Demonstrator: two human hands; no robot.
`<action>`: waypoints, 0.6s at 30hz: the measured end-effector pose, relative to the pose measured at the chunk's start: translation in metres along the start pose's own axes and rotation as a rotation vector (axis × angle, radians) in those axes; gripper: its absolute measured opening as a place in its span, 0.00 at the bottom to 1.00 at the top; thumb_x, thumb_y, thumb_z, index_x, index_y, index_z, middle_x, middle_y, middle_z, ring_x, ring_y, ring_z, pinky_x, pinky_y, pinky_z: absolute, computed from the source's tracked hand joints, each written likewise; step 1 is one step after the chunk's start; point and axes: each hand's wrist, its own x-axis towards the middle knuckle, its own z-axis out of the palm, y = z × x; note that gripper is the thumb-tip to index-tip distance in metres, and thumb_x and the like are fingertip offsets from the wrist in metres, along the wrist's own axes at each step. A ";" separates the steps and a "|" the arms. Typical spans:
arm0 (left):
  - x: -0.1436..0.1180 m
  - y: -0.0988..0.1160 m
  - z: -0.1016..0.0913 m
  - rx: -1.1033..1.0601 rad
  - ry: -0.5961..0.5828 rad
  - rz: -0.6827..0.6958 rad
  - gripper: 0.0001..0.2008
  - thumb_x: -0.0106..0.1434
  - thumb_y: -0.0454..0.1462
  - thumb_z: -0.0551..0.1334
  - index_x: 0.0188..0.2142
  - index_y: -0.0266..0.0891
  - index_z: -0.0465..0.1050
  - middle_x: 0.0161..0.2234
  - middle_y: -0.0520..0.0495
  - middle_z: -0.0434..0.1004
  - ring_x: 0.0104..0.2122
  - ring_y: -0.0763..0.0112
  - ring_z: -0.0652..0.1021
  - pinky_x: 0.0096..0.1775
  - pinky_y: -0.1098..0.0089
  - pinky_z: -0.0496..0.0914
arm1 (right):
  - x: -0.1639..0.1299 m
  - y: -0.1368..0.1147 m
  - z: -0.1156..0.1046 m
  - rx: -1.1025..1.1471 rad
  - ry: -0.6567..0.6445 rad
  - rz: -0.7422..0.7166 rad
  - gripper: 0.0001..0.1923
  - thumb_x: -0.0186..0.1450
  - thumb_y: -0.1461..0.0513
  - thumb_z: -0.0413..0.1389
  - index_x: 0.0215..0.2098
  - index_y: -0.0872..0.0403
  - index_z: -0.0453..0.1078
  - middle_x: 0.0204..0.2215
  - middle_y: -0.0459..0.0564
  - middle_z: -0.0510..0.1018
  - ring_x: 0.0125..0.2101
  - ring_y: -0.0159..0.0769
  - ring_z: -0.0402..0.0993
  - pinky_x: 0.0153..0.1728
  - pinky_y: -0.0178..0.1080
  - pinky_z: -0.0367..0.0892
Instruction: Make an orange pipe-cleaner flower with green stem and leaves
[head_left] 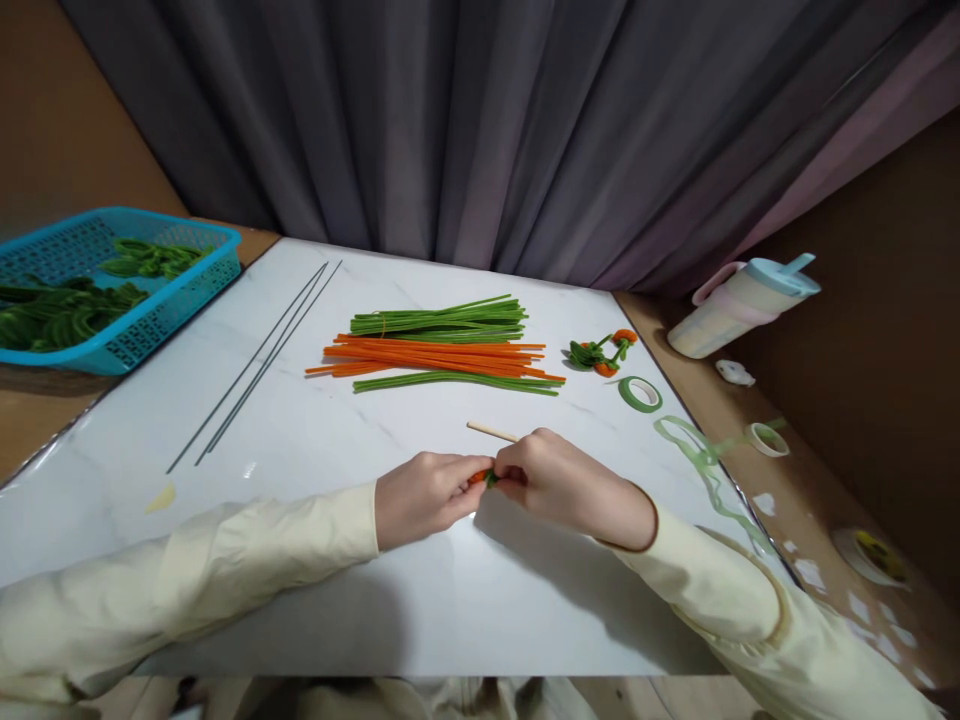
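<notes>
Over the front middle of the white tabletop, my left hand (424, 492) pinches a small orange-and-green pipe-cleaner piece (481, 477). The fingers of my right hand (566, 485) are closed on its green end, touching the left fingertips. Most of the piece is hidden by my fingers. A pale wooden stick (490, 431) shows just beyond my right knuckles, its near end hidden behind them. Farther back lie a bundle of green pipe cleaners (442, 320), a bundle of orange pipe cleaners (435, 354) and a thinner row of green ones (457, 381).
Finished-looking orange-and-green pipe-cleaner pieces (604, 353) lie right, near a green tape roll (640, 394) and a loose green strip (709, 465). Dark thin rods (259, 365) lie left. A blue basket (169, 320) holds green pieces. A tumbler (739, 305) stands at the right.
</notes>
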 end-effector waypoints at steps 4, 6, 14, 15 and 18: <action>0.001 0.004 -0.001 -0.063 -0.025 -0.054 0.09 0.59 0.30 0.53 0.32 0.35 0.71 0.23 0.51 0.73 0.19 0.79 0.70 0.25 0.79 0.66 | 0.002 -0.005 -0.007 -0.163 -0.057 -0.047 0.09 0.52 0.71 0.51 0.21 0.57 0.71 0.18 0.49 0.71 0.16 0.26 0.55 0.21 0.33 0.48; 0.002 0.005 -0.002 -0.090 -0.024 -0.078 0.08 0.58 0.30 0.53 0.29 0.35 0.71 0.20 0.53 0.70 0.18 0.80 0.67 0.24 0.80 0.64 | 0.002 -0.008 -0.009 -0.235 -0.073 -0.068 0.09 0.52 0.71 0.51 0.21 0.57 0.71 0.18 0.50 0.72 0.17 0.27 0.58 0.21 0.33 0.47; 0.009 0.007 -0.010 -0.124 -0.067 -0.159 0.12 0.50 0.26 0.56 0.32 0.34 0.75 0.13 0.60 0.63 0.14 0.82 0.62 0.23 0.81 0.63 | -0.007 -0.011 -0.004 -0.529 0.030 -0.318 0.09 0.55 0.71 0.51 0.23 0.57 0.71 0.18 0.50 0.74 0.19 0.34 0.67 0.19 0.35 0.43; 0.009 0.007 -0.011 -0.133 -0.081 -0.171 0.12 0.50 0.26 0.56 0.33 0.34 0.75 0.13 0.59 0.65 0.15 0.82 0.64 0.24 0.81 0.64 | -0.009 -0.012 -0.003 -0.568 0.018 -0.389 0.09 0.55 0.72 0.51 0.23 0.57 0.71 0.19 0.50 0.74 0.19 0.34 0.68 0.19 0.36 0.43; 0.012 0.009 -0.014 -0.175 -0.136 -0.235 0.13 0.50 0.26 0.57 0.34 0.33 0.76 0.15 0.56 0.71 0.16 0.80 0.70 0.25 0.81 0.66 | -0.014 -0.018 0.003 -0.693 -0.007 -0.527 0.12 0.55 0.75 0.49 0.22 0.57 0.70 0.20 0.52 0.75 0.20 0.35 0.70 0.16 0.36 0.44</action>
